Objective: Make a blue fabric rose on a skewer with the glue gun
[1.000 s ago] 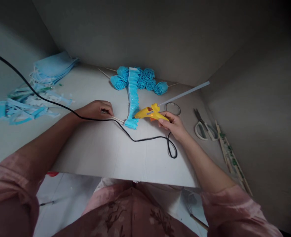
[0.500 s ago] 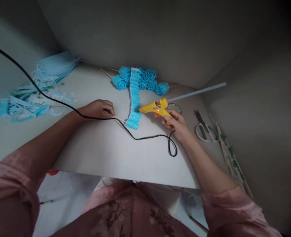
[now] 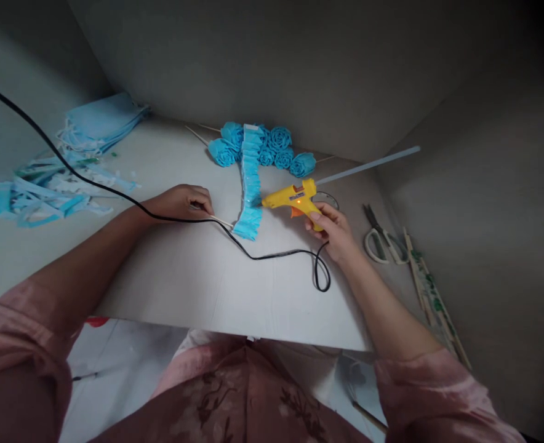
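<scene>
My left hand (image 3: 191,203) is closed on a thin wooden stick (image 3: 223,221), whose far end meets the lower end of a pleated blue strip (image 3: 250,181). The strip runs up the table, its top lying over a group of blue flowers (image 3: 280,139). My right hand (image 3: 332,227) grips a yellow glue gun (image 3: 293,198), with its nozzle pointing left at the strip's right edge; I cannot tell whether it touches. A long translucent glue stick (image 3: 368,165) juts from the gun's back, and a small light glows on its body.
A black cord (image 3: 115,192) crosses over my left forearm to the glue gun. Blue face masks (image 3: 103,120) and cut scraps (image 3: 50,194) lie at the left. On the right are scissors (image 3: 383,240), a tape roll (image 3: 326,199) and several sticks (image 3: 431,289) by the wall.
The glue gun's nozzle has shifted very slightly right and up along the strip. My left hand keeps its hold on the stick; the whole view has moved a little.
</scene>
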The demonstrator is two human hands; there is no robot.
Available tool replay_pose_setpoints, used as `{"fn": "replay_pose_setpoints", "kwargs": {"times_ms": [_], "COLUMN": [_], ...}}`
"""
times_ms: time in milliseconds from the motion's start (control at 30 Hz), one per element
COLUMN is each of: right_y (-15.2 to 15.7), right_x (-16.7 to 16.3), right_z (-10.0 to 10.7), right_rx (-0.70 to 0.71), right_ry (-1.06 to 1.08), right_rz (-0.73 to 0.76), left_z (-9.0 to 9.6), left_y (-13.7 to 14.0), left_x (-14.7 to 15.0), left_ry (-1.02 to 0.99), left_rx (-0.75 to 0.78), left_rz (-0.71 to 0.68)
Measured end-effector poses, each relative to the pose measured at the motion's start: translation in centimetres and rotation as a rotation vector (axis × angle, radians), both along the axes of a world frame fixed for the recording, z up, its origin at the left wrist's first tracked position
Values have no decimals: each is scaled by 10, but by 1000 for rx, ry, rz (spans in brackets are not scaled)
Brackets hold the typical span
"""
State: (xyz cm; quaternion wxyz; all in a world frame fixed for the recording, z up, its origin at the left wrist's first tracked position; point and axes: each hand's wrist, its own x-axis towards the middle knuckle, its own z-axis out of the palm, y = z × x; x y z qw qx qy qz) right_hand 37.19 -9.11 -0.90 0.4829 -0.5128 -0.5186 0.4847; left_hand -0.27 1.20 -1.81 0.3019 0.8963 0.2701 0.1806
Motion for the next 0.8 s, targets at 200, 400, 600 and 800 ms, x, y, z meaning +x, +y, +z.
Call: {"fn": "replay_pose_setpoints", "kwargs": {"times_ms": [200, 400, 600, 800], "right_y": [-1, 1, 1, -1], "right_x": [-8, -1, 1, -5], "right_z": [-5, -5, -2, -1], "right_rx": [14, 6, -41, -68], "right_ry": [-121, -40, 55, 18], "right_rz": [74, 10, 6, 55], "left_z": [-1, 0, -4, -3], "left_y": [1, 0, 3, 3], "left_x": [-1, -1, -2, -2], "left_ry": [17, 20, 6, 6], "left_rx": [7, 9, 15, 5], "left_rz": [-9, -6, 0, -3]}}
